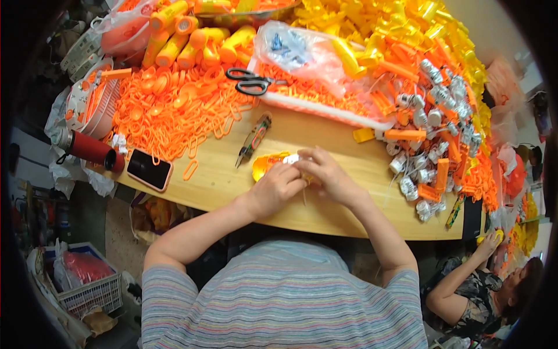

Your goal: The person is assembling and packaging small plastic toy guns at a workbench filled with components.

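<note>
Yellow plastic, one shell point(263, 167), is located at the front middle of the tabletop point(226, 180), between the two hands. The left grip point(280, 185) is closed about the yellow shell; the right grip point(326, 175) is bent over its right end, but whether anything is pinched there cannot be told. One white part point(291, 158) is seen at the fingertips, and one thin cord point(304, 196) is hung below. The step in hand is judged to be the seating of the white part in the shell; for the next move, the shell would need to be held steady while the part is pressed home and the cord is kept clear. Counted: scissors point(252, 87), one pair; phone point(150, 170), one; red flask point(93, 148), one; patterned tools point(254, 139), two, one behind the hands and one at the far right; white tray point(325, 114), one. Orange links point(168, 119) at left and white pieces point(408, 188) at right are heaped too thickly to be counted; one loose link point(186, 171) is noted beside the phone.
</note>
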A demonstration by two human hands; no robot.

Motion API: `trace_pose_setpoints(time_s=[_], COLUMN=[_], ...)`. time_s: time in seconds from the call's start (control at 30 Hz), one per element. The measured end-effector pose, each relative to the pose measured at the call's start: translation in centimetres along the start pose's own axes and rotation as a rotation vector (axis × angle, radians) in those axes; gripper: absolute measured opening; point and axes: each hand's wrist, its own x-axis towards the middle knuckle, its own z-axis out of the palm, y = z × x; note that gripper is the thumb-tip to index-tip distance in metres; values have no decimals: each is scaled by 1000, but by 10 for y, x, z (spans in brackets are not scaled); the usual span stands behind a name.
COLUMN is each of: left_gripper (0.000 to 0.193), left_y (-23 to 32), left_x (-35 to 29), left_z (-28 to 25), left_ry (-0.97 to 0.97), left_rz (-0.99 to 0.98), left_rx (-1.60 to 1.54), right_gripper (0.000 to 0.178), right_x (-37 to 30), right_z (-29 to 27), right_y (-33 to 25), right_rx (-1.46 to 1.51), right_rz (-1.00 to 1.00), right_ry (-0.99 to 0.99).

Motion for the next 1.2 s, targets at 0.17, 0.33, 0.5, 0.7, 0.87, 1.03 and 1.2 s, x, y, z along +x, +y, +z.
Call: trace_pose_setpoints(time_s=[0.17,0.33,0.5,0.7,0.87,1.03,1.2], left_gripper=[18,20,22,22,20,35,57], left_y=[0,-4,-6,0,2,1,-5], left_x=[-6,-8,-3,-3,-2,10,27], left_z=[0,2,3,2,0,-23,-36], left_ry=[-10,13,-8,26,36,374,597], left_rz=[8,-14,-5,-33,-75,-485,-874], left_rx=[-3,-2,-22,-40,-117,-674,-1407], right_gripper=[54,37,37,38,33,28,36], right_x=[21,80,120,133,132,103,51], right_z=[-41,-59,-90,-86,-84,-63,2], right_y=[-4,62,192,212,159,49,-38], right_rx=[177,473,961,823,971,520,112], right_rz=[24,529,960,989,645,219,-16], right_ry=[-185,724,974,1107,1151,1018,828])
